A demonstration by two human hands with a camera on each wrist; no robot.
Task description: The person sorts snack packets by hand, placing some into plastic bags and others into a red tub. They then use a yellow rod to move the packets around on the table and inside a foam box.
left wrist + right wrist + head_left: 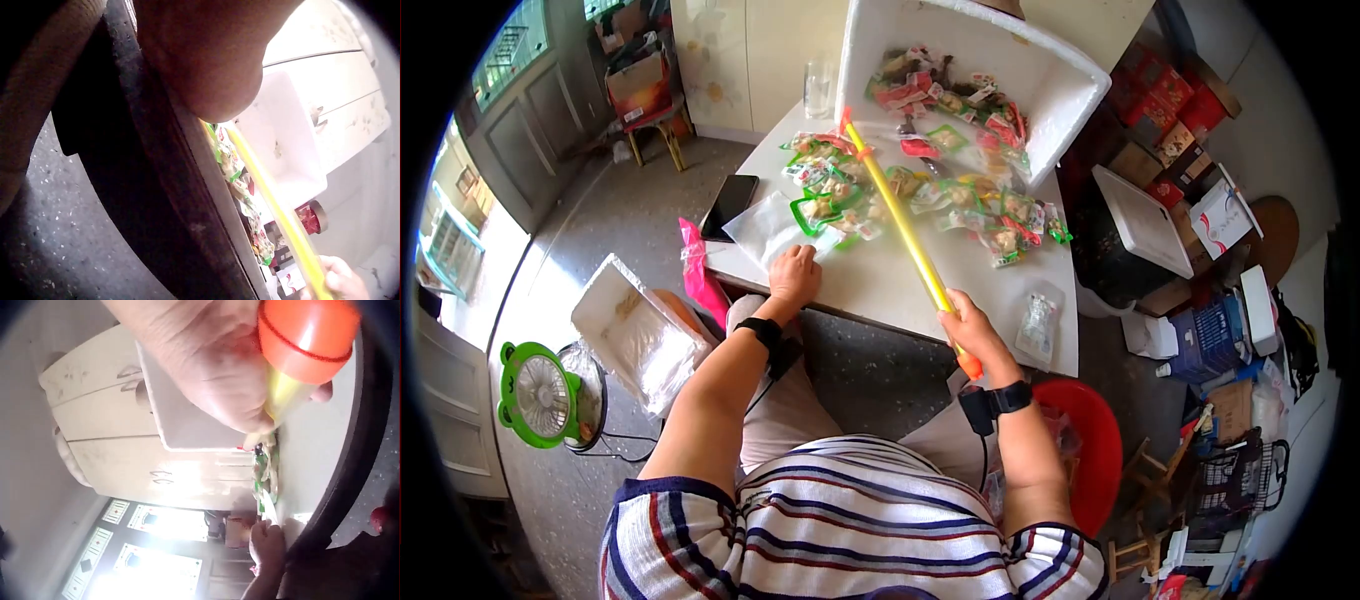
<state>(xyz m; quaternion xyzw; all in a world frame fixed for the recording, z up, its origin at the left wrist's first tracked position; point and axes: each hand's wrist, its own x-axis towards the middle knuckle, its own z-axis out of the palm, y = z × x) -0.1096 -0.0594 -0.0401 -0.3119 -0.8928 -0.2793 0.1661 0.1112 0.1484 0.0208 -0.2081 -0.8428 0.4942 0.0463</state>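
My right hand (973,328) grips a long yellow stick (910,236) near its lower end, just above an orange cap (308,337). Its far orange tip reaches over the packets toward the white foam box. At the table's front edge, my left hand (795,276) pinches the edge of a clear plastic bag (768,228) lying flat. Behind the bag spread several small sealed food packets (830,190) with green and red trim. The white foam box (1060,70) is tipped toward me, with more packets (900,92) in its mouth.
A black phone (731,205) lies at the table's left edge, above a pink bag (698,270). On the right is a clear packet (1038,322). A green fan (540,392) and another foam box (615,310) stand left; a red basin (1105,450) sits right.
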